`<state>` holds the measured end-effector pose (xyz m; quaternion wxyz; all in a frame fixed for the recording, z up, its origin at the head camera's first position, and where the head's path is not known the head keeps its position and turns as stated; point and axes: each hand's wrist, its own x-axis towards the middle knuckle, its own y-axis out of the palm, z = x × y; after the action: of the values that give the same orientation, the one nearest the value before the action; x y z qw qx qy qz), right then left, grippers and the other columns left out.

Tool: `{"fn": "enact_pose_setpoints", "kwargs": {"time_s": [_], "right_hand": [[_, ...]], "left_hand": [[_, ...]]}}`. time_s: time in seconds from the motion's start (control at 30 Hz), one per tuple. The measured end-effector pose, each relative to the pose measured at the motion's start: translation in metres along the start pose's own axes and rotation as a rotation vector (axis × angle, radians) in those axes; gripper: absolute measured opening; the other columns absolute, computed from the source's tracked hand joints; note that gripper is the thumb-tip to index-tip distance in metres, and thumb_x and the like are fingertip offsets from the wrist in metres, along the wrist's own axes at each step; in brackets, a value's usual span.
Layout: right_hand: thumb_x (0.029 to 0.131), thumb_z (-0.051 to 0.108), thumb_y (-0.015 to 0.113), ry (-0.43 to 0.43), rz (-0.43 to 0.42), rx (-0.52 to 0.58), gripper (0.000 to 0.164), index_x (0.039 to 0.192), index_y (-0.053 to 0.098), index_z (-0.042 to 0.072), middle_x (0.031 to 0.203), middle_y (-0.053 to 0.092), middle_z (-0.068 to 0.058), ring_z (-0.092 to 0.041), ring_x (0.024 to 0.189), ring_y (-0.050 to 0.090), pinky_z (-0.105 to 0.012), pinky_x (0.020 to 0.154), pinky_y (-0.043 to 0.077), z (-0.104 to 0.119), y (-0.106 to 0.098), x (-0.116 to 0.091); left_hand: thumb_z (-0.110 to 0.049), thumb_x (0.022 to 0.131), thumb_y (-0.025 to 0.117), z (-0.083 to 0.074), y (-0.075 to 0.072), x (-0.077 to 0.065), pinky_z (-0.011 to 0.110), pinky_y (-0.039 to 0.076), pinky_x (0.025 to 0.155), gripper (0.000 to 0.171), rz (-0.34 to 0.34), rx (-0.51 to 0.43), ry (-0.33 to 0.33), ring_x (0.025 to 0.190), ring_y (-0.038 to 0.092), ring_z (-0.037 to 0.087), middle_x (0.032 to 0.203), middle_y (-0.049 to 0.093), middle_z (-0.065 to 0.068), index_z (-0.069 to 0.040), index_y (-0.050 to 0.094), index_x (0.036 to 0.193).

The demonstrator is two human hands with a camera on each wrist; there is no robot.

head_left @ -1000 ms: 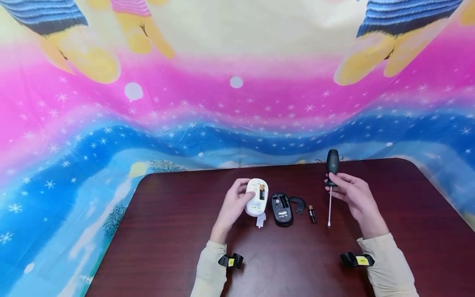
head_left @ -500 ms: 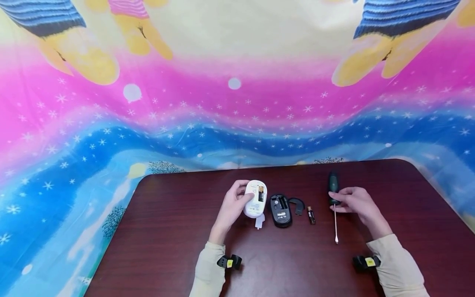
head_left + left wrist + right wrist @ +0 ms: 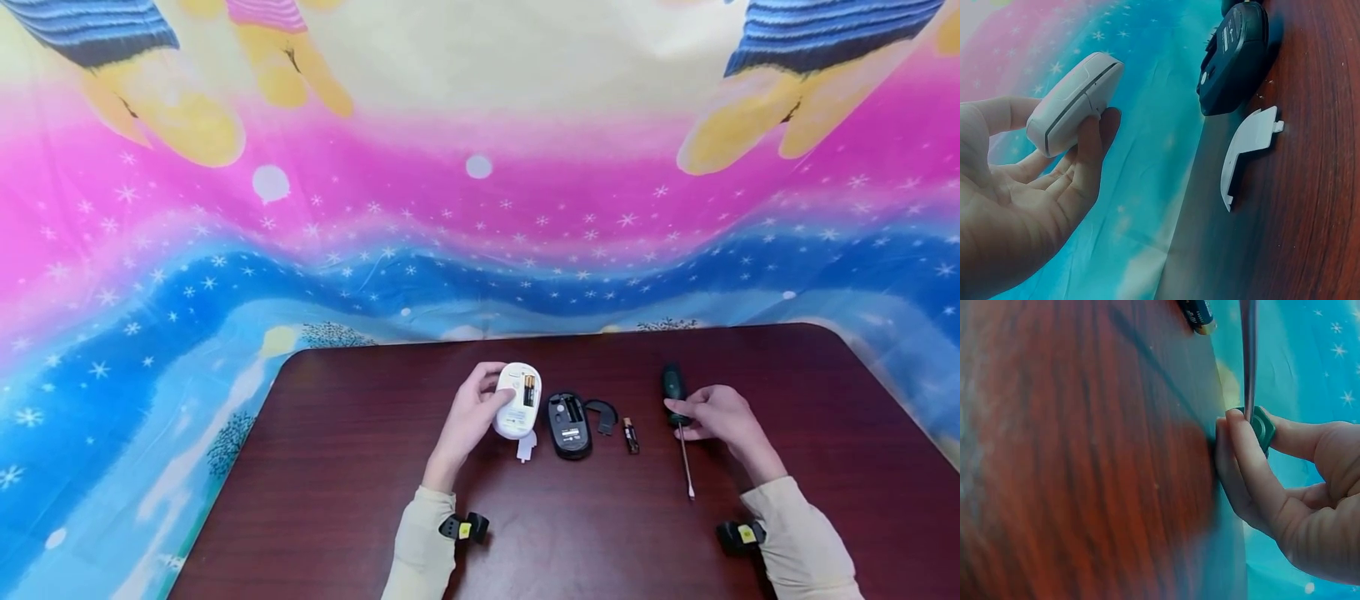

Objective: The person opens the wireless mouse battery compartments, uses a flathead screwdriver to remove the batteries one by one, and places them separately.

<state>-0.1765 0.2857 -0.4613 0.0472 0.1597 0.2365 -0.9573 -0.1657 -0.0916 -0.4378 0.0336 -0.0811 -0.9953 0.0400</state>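
Observation:
My left hand grips a white computer mouse, its underside turned toward the head camera and a battery showing in the uncovered compartment. Below it on the table lies the white battery cover. At the right, my right hand pinches a screwdriver near the front of its dark green handle, the shaft pointing toward the table's near side. In the right wrist view the handle is mostly hidden behind the fingers.
Between the hands a black mouse lies underside up, its battery compartment uncovered. Beside it are a black cover and a loose battery. The dark red table meets a printed cloth at the back.
The screwdriver has come down toward the table in my right hand, and its tip has swung to the right. My left hand with the white mouse has stayed nearly still.

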Motion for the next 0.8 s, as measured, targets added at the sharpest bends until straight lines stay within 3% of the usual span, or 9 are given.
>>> {"fn": "enact_pose_setpoints", "kwargs": {"time_s": [0.13, 0.4, 0.6, 0.8], "right_hand": [[0.100, 0.025, 0.071, -0.008, -0.036, -0.086, 0.034, 0.098, 0.064, -0.008, 0.070, 0.065, -0.010, -0.020, 0.064, 0.073, -0.030, 0.067, 0.060, 0.001, 0.001, 0.000], [0.099, 0.029, 0.071, -0.109, -0.077, -0.324, 0.035, 0.083, 0.061, -0.001, 0.067, 0.062, -0.007, -0.019, 0.057, 0.064, -0.034, 0.057, 0.055, 0.005, 0.003, -0.001], [0.105, 0.041, 0.059, -0.152, -0.102, -0.395, 0.049, 0.098, 0.063, -0.007, 0.069, 0.064, -0.008, -0.021, 0.062, 0.063, -0.036, 0.059, 0.052, 0.013, -0.008, -0.007], [0.107, 0.035, 0.056, -0.275, -0.241, -0.387, 0.046, 0.108, 0.064, -0.011, 0.075, 0.069, -0.010, -0.020, 0.066, 0.065, -0.034, 0.060, 0.052, 0.028, -0.011, -0.014]], "left_hand": [[-0.007, 0.098, 0.064, 0.000, -0.001, 0.000, 0.029, 0.056, 0.079, 0.040, -0.001, 0.000, 0.001, 0.099, 0.070, 0.026, 0.123, 0.067, 0.023, 0.001, 0.056, 0.136], [-0.008, 0.098, 0.064, 0.000, -0.001, -0.001, 0.028, 0.055, 0.074, 0.040, -0.007, -0.003, -0.004, 0.095, 0.070, 0.022, 0.122, 0.067, 0.023, 0.002, 0.055, 0.136], [-0.009, 0.098, 0.065, 0.000, 0.000, 0.001, 0.029, 0.054, 0.066, 0.041, -0.009, -0.027, -0.030, 0.087, 0.069, 0.017, 0.121, 0.068, 0.023, 0.002, 0.055, 0.135], [-0.006, 0.097, 0.064, 0.001, 0.001, 0.001, 0.031, 0.054, 0.065, 0.041, -0.014, -0.046, -0.030, 0.081, 0.068, 0.015, 0.119, 0.068, 0.023, 0.003, 0.054, 0.135]]}}
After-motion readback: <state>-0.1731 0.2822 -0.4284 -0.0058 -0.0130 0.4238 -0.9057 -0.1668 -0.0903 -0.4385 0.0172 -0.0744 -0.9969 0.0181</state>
